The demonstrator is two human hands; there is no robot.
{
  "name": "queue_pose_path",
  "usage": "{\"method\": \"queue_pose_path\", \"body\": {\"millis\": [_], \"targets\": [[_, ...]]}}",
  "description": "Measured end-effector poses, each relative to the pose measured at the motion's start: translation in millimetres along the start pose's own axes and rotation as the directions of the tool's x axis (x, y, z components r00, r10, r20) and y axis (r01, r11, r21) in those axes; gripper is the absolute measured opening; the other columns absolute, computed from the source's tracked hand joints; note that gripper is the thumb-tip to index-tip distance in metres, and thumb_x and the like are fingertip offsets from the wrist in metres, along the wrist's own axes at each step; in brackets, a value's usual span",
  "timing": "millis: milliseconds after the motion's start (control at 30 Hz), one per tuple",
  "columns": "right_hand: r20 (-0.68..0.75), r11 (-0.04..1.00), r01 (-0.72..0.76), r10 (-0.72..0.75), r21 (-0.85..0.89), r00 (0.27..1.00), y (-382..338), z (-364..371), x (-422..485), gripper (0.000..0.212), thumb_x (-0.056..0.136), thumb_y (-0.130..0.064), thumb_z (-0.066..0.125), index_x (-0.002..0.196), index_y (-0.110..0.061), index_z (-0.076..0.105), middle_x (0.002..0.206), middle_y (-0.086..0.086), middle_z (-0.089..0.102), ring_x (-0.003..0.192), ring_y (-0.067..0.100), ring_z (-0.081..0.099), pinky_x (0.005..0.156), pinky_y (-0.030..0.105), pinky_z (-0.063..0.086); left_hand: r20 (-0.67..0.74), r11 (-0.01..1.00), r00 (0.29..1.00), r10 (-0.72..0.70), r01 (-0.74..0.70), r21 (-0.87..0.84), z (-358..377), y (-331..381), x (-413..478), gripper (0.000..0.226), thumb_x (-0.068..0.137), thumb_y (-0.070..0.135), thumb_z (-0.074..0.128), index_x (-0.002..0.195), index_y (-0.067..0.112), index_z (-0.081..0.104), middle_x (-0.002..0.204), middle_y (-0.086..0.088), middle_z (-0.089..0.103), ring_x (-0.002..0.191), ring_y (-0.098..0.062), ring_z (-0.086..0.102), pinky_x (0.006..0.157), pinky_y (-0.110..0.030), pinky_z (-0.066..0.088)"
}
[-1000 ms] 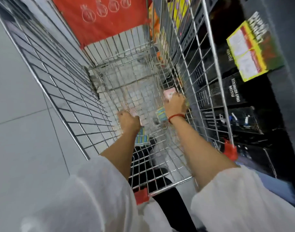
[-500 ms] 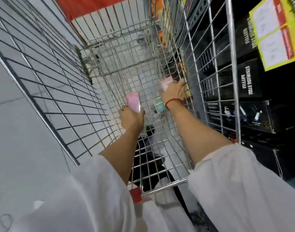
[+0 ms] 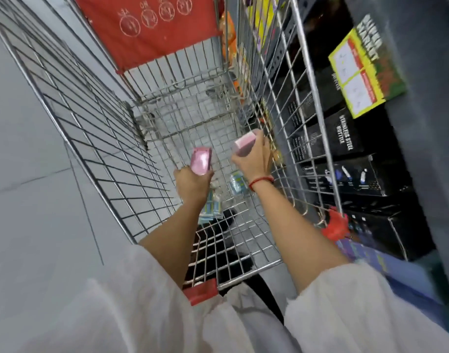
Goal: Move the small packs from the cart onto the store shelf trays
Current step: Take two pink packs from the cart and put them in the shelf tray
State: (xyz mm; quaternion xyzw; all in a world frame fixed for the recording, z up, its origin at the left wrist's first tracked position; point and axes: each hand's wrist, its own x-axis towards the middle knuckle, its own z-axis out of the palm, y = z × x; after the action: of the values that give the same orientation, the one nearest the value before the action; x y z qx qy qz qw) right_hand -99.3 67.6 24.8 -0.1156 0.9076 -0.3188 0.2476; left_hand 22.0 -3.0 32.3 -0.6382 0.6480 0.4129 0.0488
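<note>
Both my arms reach down into a wire shopping cart (image 3: 96,138). My left hand (image 3: 191,182) grips a small pink pack (image 3: 201,161) held upright above the cart floor. My right hand (image 3: 254,159), with a red cord on the wrist, holds another pink pack (image 3: 244,145) close to the cart's right wall. On the cart floor lie blue-and-white small packs: one (image 3: 236,184) between my hands, others (image 3: 211,210) partly hidden under my left wrist.
Dark store shelves on the right carry black bottle boxes (image 3: 343,133) and a yellow-green box (image 3: 363,72) on a higher ledge. A red child-seat flap (image 3: 152,29) closes the cart's far end. Grey tiled floor (image 3: 27,174) lies to the left.
Both hands have lifted from the cart floor, each now holding a pink pack higher up. The blue packs stay on the cart floor.
</note>
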Motion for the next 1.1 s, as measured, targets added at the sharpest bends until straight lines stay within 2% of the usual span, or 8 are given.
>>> {"method": "queue_pose_path", "body": {"millis": [100, 200, 333, 467, 667, 867, 967, 1100], "targets": [[-0.043, 0.996, 0.053, -0.050, 0.074, 0.998, -20, -20, -18, 0.071, 0.067, -0.013, 0.081, 0.128, -0.009, 0.045, 0.129, 0.018, 0.047, 0.110, 0.030, 0.055, 0.093, 0.038, 0.054, -0.046, 0.996, 0.996, 0.074, -0.075, -0.039, -21, 19, -12, 0.055, 0.071, 0.033, 0.079, 0.109, -0.004, 0.062, 0.113, -0.021, 0.062, 0.087, -0.033, 0.065, 0.077, -0.046, 0.059], [-0.159, 0.985, 0.150, -0.136, 0.082, 0.978, -41, -43, -43, 0.059, 0.065, -0.008, 0.081, 0.116, -0.003, 0.052, 0.120, 0.018, 0.051, 0.101, 0.028, 0.057, 0.076, 0.013, 0.042, -0.106, 0.977, 0.971, 0.212, -0.215, -0.015, -41, 41, -30, 0.051, 0.070, 0.035, 0.077, 0.104, -0.002, 0.066, 0.106, -0.019, 0.064, 0.081, -0.025, 0.059, 0.072, -0.033, 0.056], [-0.305, 0.970, 0.216, -0.173, 0.115, 0.937, -66, -80, -72, 0.051, 0.062, -0.005, 0.082, 0.101, 0.005, 0.052, 0.112, 0.022, 0.055, 0.098, 0.032, 0.057, 0.075, 0.026, 0.039, -0.146, 0.935, 0.926, 0.349, -0.354, -0.012, -67, 66, -59, 0.047, 0.069, 0.040, 0.069, 0.100, 0.005, 0.068, 0.095, -0.018, 0.068, 0.082, -0.033, 0.063, 0.070, -0.039, 0.055], [-0.504, 0.924, 0.344, -0.221, 0.166, 0.835, -83, -120, -103, 0.048, 0.056, 0.004, 0.081, 0.097, 0.006, 0.056, 0.101, 0.026, 0.060, 0.093, 0.036, 0.059, 0.067, 0.020, 0.031, -0.170, 0.840, 0.848, 0.502, -0.525, -0.138, -90, 94, -98, 0.042, 0.070, 0.040, 0.068, 0.093, 0.005, 0.065, 0.089, -0.022, 0.065, 0.080, -0.038, 0.063, 0.066, -0.044, 0.052], [-0.706, 0.875, 0.462, -0.238, 0.142, 0.667, -85, -201, -137, 0.044, 0.056, -0.002, 0.082, 0.091, 0.003, 0.055, 0.091, 0.020, 0.061, 0.082, 0.034, 0.059, 0.065, 0.027, 0.038, -0.307, 0.642, 0.679, 0.667, -0.733, -0.225, -99, 156, -176, 0.046, 0.073, 0.033, 0.074, 0.105, 0.001, 0.066, 0.089, -0.016, 0.054, 0.081, -0.028, 0.055, 0.067, -0.022, 0.035], [-0.882, 0.846, 0.519, -0.144, 0.125, 0.448, -59, -297, -173, 0.048, 0.064, -0.009, 0.085, 0.102, 0.003, 0.057, 0.100, 0.020, 0.065, 0.091, 0.034, 0.065, 0.075, 0.041, 0.056, -0.303, 0.368, 0.460, 0.834, -0.875, -0.315, -74, 217, -267, 0.058, 0.073, 0.026, 0.079, 0.121, 0.000, 0.061, 0.090, -0.007, 0.047, 0.084, -0.022, 0.055, 0.078, -0.017, 0.039], [-0.938, 0.856, 0.499, -0.048, 0.138, 0.343, -30, -342, -189, 0.050, 0.065, -0.003, 0.082, 0.107, 0.004, 0.057, 0.104, 0.020, 0.063, 0.094, 0.032, 0.064, 0.078, 0.043, 0.056, -0.241, 0.267, 0.362, 0.901, -0.898, -0.350, -45, 239, -316, 0.043, 0.073, 0.027, 0.079, 0.104, 0.000, 0.066, 0.088, -0.003, 0.044, 0.077, -0.017, 0.051, 0.074, -0.021, 0.042], [-0.958, 0.867, 0.450, 0.099, 0.215, 0.268, 15, -388, -212, 0.050, 0.066, 0.000, 0.080, 0.109, 0.001, 0.055, 0.098, 0.004, 0.056, 0.086, 0.017, 0.056, 0.074, 0.028, 0.050, -0.106, 0.201, 0.255, 0.961, -0.909, -0.365, 0, 249, -371, 0.035, 0.068, 0.024, 0.082, 0.079, -0.003, 0.063, 0.090, -0.015, 0.056, 0.085, -0.031, 0.056, 0.068, -0.019, 0.033]]}}
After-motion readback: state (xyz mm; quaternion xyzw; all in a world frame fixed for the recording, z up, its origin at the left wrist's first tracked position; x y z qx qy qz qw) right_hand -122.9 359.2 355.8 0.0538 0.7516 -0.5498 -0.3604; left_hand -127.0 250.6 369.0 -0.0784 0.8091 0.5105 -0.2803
